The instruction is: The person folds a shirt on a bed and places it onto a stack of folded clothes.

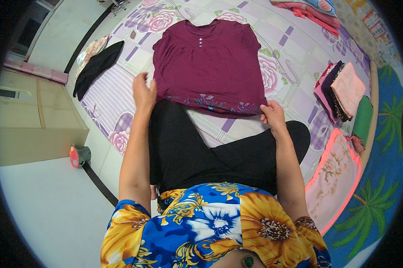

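Note:
A maroon short-sleeved top [208, 68] lies spread on the bed in front of me, neckline away from me. It has small buttons [200, 42] below the neck and blue and pink flower embroidery [207, 100] along the hem. My right hand [272, 114] pinches the hem's right corner between thumb and fingers. Beside the top's lower left edge, my left hand [144, 91] is raised with thumb and fingers apart, holding nothing. Whether it brushes the cloth I cannot tell. My crossed legs in black trousers [181, 144] are just below the hem.
A floral bedsheet [221, 125] covers the bed. Folded clothes [349, 88], a green roll [361, 124] and a pink-edged pillow [335, 174] are at right. Folded blankets [312, 13] lie at the far right. Black cloth [97, 70] rests at the left edge; a bin [80, 155] stands below.

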The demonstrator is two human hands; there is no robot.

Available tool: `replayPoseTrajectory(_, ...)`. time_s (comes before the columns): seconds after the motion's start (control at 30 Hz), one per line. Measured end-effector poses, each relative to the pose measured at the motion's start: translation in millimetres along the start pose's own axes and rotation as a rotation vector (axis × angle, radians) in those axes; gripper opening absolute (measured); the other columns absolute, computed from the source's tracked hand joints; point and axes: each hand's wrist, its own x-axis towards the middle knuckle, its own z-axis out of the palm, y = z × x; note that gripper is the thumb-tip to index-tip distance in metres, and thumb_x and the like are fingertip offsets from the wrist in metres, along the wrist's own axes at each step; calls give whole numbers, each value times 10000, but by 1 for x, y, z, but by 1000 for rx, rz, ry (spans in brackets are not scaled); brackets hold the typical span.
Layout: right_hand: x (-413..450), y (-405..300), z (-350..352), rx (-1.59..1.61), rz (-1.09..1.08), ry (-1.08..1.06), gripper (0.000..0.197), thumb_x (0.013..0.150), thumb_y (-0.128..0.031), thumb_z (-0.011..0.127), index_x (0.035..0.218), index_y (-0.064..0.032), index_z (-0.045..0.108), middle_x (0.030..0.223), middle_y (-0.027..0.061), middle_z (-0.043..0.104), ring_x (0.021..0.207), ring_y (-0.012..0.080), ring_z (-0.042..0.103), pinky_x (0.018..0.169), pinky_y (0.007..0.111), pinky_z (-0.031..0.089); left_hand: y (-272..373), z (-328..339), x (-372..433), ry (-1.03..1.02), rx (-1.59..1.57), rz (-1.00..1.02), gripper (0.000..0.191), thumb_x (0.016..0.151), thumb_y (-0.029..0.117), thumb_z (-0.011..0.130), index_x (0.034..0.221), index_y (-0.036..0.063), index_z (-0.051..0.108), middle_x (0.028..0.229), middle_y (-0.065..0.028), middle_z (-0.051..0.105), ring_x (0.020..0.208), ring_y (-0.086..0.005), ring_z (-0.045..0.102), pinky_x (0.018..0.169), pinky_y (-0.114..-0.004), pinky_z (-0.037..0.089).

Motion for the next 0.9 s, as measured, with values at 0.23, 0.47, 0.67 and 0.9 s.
replayPoseTrajectory(0.23,7,2,5,17,74,-88,119,882,-85,582,981,-27,551,720,12,580,504,70,507,437,201,373,85,114,-3,-510,-441,83,241,828,122,639,1053,36,637,987,-135,657,914,-235,638,828,-328,497)
replayPoseTrajectory(0.47,10,2,4,122,109,-100,93,897,-79,564,972,-24,559,703,5,577,516,62,527,453,183,411,97,182,-37,-536,-440,-9,216,787,70,622,999,45,652,970,-133,623,893,-278,616,816,-360,492)
replayPoseTrajectory(0.67,16,3,4,102,138,-114,99,899,-72,557,982,-18,550,689,4,563,511,67,519,453,184,405,103,192,-45,-566,-306,-18,196,797,155,640,983,98,665,1020,-81,585,1028,-276,553,864,-391,469)
replayPoseTrajectory(0.9,17,0,6,106,150,-139,115,909,-84,550,994,-7,547,689,7,562,520,61,514,481,183,408,104,195,-47,-515,-181,13,194,818,219,650,982,115,666,1024,-68,567,1017,-268,554,844,-391,471)
